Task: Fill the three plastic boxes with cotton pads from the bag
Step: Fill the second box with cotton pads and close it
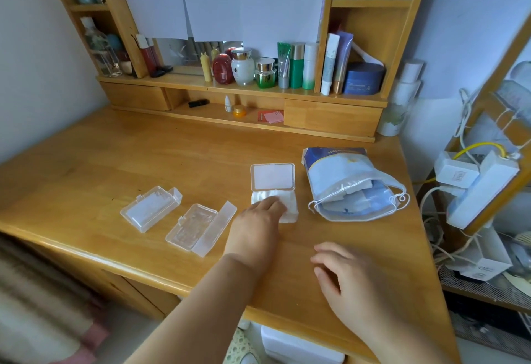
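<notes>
Three clear plastic boxes lie open on the wooden desk (pixel 115 162). The left box (pixel 150 208) and the middle box (pixel 201 227) hold nothing. The right box (pixel 273 178) has its lid tipped back and white cotton pads (pixel 290 205) stacked in it. My left hand (pixel 258 220) rests on those pads, fingers laid over their left part. My right hand (pixel 342 274) hovers over the desk's front, fingers loosely curled, holding nothing. The blue and white bag of cotton pads (pixel 350 185) lies right of the filled box, its drawstring mouth open toward me.
A wooden shelf unit (pixel 244 90) with cosmetic jars and bottles stands along the back of the desk. At the right, past the desk edge, a rack (pixel 482 191) carries power strips and cables. A white bin (pixel 298 346) sits under the desk.
</notes>
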`<state>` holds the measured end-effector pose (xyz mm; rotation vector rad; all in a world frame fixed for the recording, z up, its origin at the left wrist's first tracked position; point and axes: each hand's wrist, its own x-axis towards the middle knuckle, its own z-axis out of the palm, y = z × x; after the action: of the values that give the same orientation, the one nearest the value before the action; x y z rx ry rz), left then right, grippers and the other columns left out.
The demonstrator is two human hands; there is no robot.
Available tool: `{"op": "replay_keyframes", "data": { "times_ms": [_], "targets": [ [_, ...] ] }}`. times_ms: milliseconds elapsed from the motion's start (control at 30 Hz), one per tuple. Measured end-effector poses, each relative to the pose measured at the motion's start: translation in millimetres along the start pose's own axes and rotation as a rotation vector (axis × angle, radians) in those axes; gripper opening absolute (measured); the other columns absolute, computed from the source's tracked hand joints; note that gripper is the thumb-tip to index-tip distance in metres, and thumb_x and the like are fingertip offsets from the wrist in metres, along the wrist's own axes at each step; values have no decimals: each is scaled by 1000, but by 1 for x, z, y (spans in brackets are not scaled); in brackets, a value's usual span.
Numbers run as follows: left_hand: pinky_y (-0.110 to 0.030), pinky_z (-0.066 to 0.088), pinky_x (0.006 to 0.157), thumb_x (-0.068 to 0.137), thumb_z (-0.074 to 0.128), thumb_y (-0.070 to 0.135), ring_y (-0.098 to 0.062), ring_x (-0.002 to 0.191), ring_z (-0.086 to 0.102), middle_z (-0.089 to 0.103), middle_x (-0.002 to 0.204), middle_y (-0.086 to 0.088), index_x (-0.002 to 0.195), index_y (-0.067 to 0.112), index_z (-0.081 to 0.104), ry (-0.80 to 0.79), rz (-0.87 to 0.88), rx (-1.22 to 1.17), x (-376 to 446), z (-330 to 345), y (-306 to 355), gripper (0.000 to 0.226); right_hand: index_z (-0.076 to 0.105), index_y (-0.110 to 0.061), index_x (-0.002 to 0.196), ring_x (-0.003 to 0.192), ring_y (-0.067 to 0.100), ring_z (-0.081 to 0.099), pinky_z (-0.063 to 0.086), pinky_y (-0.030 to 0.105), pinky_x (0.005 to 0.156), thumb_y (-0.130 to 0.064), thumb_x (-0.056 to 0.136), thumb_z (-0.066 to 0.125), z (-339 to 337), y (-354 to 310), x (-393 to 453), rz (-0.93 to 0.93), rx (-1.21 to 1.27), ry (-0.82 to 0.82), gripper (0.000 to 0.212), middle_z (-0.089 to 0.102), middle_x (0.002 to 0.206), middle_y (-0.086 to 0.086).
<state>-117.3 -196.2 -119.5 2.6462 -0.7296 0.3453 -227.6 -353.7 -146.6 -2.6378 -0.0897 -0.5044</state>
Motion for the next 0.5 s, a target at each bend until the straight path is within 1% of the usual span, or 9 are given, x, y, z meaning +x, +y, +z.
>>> {"op": "replay_keyframes", "data": {
  "times_ms": [67,133,200,233,267,333,400,433,500],
  "targets": [
    [-33,45,79,83,50,3,-25,106,58,60,122,2,112,17,61,-32,-9,47,9,5,-1,34,71,-28,88,87,10,63,52,25,77,-15,75,74,1,3,-2,8,25,-5,19,66,107,-17],
    [-31,37,97,87,44,5,-22,120,49,49,135,0,124,17,51,-76,11,147,13,3,4,40,71,-28,90,90,10,63,52,26,79,-16,77,71,2,4,-3,26,52,-16,18,64,109,-19],
    [-34,29,108,89,48,10,-23,127,44,41,144,-5,131,15,45,-29,78,190,9,-8,12,43,72,-28,92,92,11,62,51,26,82,-15,78,71,2,4,-3,51,63,-30,19,64,111,-19],
    [-36,34,105,86,54,13,-25,123,48,44,141,-8,132,13,46,49,112,196,2,-18,13,46,72,-28,93,94,11,62,51,26,83,-15,79,71,2,4,-3,56,70,-37,19,63,112,-19],
    [-37,42,98,82,61,16,-26,115,54,51,134,-9,130,12,49,125,125,191,-7,-26,11,50,73,-27,94,96,11,62,51,27,84,-15,79,71,1,2,-4,68,87,-45,19,63,113,-19],
    [-39,50,85,77,69,25,-27,102,58,56,122,-8,129,12,49,233,21,153,-28,-41,-2,57,73,-26,96,101,10,61,50,27,86,-13,79,71,-4,-2,-4,95,122,-39,21,62,115,-18],
    [-39,48,89,81,65,39,-26,108,55,53,123,-7,132,13,44,175,-225,175,-47,-52,-20,62,73,-23,96,102,14,61,49,30,87,-11,77,73,-11,-5,-5,83,107,-22,22,63,114,-14],
    [-37,45,93,84,60,44,-25,113,54,53,125,-4,133,15,42,85,-344,189,-53,-53,-29,59,73,-22,96,102,17,60,48,31,87,-9,76,74,-12,-7,-4,74,100,-9,23,64,113,-11],
    [-33,42,89,90,53,41,-22,108,57,60,116,2,121,20,51,13,-425,97,-66,-60,-32,37,72,-22,98,105,15,58,46,29,89,-11,78,72,-27,-14,-14,94,109,11,23,64,113,-11]
  ]
}}
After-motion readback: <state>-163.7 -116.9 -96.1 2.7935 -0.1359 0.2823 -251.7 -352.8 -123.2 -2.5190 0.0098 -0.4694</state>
